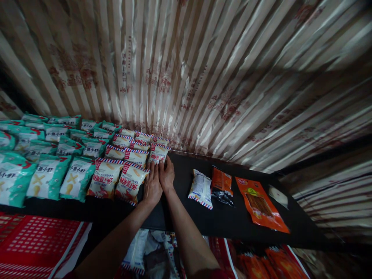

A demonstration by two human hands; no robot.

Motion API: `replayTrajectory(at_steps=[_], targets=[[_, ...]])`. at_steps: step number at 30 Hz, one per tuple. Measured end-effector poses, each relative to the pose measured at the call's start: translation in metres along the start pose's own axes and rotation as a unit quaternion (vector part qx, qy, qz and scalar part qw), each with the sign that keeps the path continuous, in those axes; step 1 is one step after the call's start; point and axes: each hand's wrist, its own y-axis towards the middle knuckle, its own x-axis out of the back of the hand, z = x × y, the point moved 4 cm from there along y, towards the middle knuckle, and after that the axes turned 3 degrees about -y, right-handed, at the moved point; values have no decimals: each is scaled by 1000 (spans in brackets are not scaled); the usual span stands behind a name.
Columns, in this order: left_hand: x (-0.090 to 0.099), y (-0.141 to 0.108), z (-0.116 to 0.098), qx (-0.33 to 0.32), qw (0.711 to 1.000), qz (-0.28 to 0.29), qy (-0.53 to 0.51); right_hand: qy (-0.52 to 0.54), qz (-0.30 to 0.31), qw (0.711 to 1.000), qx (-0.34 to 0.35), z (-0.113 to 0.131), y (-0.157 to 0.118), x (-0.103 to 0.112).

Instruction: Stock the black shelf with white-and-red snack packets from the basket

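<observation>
My left hand [153,187] lies with its fingers stretched forward at the lower edge of a white snack packet [157,153] with red lettering and a striped border. Close beside it, my right hand [166,174] touches the same packet's lower right corner, its fingers extended. The packet leans at the right end of several rows of matching packets. One front packet [131,182] stands just left of my left hand. Parts of my fingertips are hard to make out in the dim light.
Rows of teal snack packets [78,176] fill the left of the black shelf [180,209]. To the right lie a white packet [201,188], a dark orange packet [222,186], an orange packet [261,204] and a white object [278,197]. Below stands a red basket [37,240].
</observation>
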Motion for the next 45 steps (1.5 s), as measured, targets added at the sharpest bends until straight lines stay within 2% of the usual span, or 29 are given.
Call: replayTrajectory(at_steps=[5, 12, 19, 28, 38, 45], targets=[[-2, -1, 1, 5, 1000, 1, -1, 5, 7, 1000, 1, -1, 0, 0], [5, -3, -5, 1, 1000, 1, 4, -14, -17, 1000, -12, -1, -8, 7], [11, -20, -14, -24, 1000, 0, -17, -24, -29, 999, -28, -6, -26, 17], [20, -60, -26, -23, 999, 30, -28, -29, -34, 999, -10, -5, -67, 34], [48, -111, -55, -51, 995, 59, -62, -4, -30, 999, -17, -6, -127, 64], [60, -155, -67, -83, 987, 105, -89, 50, -33, 998, 2, -8, -177, 87]])
